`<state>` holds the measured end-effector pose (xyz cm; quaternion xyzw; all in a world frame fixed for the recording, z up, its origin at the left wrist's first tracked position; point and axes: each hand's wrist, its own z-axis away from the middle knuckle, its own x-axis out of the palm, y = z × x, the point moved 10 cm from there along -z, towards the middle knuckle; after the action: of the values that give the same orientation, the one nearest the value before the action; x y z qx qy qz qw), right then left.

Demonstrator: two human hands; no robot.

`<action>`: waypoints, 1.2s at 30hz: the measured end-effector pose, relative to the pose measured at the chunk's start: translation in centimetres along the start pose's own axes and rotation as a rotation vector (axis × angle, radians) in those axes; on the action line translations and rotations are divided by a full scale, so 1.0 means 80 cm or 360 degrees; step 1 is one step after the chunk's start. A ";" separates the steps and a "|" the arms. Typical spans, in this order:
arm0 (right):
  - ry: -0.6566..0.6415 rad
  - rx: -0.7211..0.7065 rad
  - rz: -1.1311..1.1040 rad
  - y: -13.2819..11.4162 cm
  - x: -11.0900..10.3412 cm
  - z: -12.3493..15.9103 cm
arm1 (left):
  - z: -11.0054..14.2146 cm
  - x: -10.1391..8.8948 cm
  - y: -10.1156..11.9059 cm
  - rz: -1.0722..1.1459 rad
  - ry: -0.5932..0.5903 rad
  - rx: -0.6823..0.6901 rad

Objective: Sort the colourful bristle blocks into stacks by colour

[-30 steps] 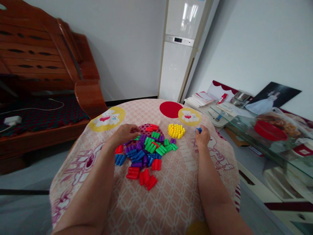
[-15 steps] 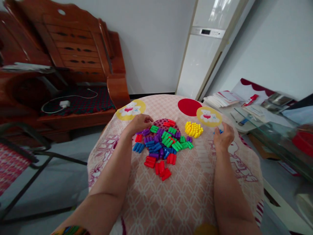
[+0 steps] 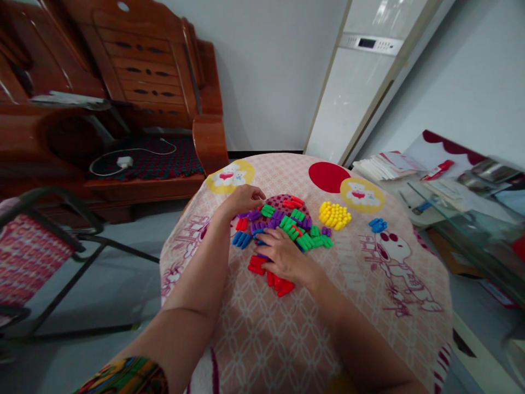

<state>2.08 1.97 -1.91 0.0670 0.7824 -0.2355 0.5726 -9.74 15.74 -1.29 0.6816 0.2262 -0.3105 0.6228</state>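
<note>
a: how best to work with the right hand (image 3: 285, 257)?
b: probably stay low and slow, take a single bunch between thumb and fingertips, and avoid dragging the wrist across the red pieces (image 3: 257, 265). better to lift straight up than sideways, so as not to scatter the neighbours.
a: and how to describe that hand?
b: palm down, with fingers a little spread over the near middle of the pile. can't tell about a grip on anything beneath.
a: and the left hand (image 3: 245, 198)?
b: curled at the far left edge of the pile, thumb close to fingers. can't tell about anything pinched there either.
a: where to find the pieces, then?
b: look just past the right fingertips for blue pieces (image 3: 241, 239), beside the thumb for red, beyond the knuckles for purple pieces (image 3: 276, 219) and green pieces (image 3: 305, 242). see also, off to the right, the yellow pieces (image 3: 334, 215) and, well apart from both hands, a small blue bunch (image 3: 378, 225) on the table (image 3: 246, 339).
</note>
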 end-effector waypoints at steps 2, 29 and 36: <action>0.0134 0.0124 0.0097 0.019 -0.004 0.001 | 0.000 0.002 0.002 -0.0023 -0.0012 -0.0002; 0.0721 0.0543 -0.0137 0.112 -0.083 0.040 | 0.008 0.025 0.030 -0.0130 -0.0293 0.0156; 0.0838 0.0737 -0.0609 0.128 -0.078 0.049 | 0.010 0.041 0.086 0.0482 -0.0245 0.0297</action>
<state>11.37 10.28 -0.02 0.1054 0.8270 -0.4828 0.2680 -2.77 13.85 1.26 0.7369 0.0430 -0.2841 0.6119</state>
